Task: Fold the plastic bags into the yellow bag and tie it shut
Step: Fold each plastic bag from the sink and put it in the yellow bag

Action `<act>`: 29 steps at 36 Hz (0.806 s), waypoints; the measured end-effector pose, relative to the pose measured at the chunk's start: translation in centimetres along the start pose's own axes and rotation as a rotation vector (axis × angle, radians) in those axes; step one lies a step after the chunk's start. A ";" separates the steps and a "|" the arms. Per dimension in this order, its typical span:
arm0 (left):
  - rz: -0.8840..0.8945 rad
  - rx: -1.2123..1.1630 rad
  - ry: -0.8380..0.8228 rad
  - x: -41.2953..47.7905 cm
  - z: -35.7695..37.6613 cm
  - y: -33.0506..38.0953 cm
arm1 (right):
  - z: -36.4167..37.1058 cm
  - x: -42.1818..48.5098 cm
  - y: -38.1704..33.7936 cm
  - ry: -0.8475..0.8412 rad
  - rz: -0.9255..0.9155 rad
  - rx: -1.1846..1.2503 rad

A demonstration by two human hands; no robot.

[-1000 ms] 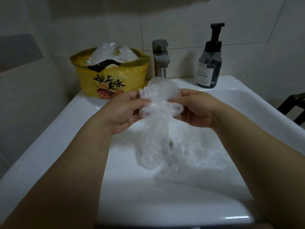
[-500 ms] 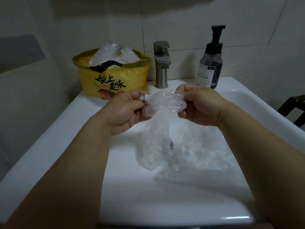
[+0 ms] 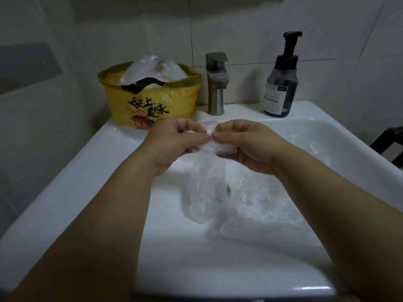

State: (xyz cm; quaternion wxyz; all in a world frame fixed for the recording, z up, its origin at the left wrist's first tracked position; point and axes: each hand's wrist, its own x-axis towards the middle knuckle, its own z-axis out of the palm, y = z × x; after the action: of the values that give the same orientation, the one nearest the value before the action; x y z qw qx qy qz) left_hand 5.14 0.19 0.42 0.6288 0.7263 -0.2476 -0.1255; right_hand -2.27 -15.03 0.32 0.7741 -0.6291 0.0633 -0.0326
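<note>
Over the white sink, my left hand point(image 3: 178, 140) and my right hand point(image 3: 244, 142) both pinch the rolled top of a clear plastic bag point(image 3: 207, 182). The two hands nearly touch at the fingertips. The bag's loose end hangs down into the basin. More clear plastic bags point(image 3: 261, 203) lie crumpled in the basin to the right. The yellow bag point(image 3: 152, 101) stands open on the sink's back left corner, with clear plastic bags point(image 3: 152, 68) heaped inside and a dark handle across its mouth.
A metal faucet point(image 3: 216, 83) stands behind my hands at the back of the sink point(image 3: 122, 175). A dark pump bottle point(image 3: 281, 83) sits at the back right. Tiled wall rises behind. A dark chair part point(image 3: 390, 142) shows at the far right edge.
My hands have drawn closer together and rolled the bag's upper part into a smaller bundle. The puffed top that stood above my fingers is now gathered between them.
</note>
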 end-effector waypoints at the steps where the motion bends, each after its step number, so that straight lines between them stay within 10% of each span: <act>1: 0.001 0.007 -0.001 0.0 -0.1 0.0 | 0.0 0.0 0.1 -0.006 0.023 0.005; 29: 0.256 0.487 0.057 0.3 -0.6 -0.9 | -1.4 0.0 -0.2 0.197 -0.362 -0.965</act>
State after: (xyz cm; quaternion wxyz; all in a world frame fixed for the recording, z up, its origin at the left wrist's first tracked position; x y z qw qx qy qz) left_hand 5.83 0.64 -0.29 0.4530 0.8222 -0.3425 0.0384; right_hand -2.42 -16.40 0.21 0.3687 -0.9089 0.0339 -0.1919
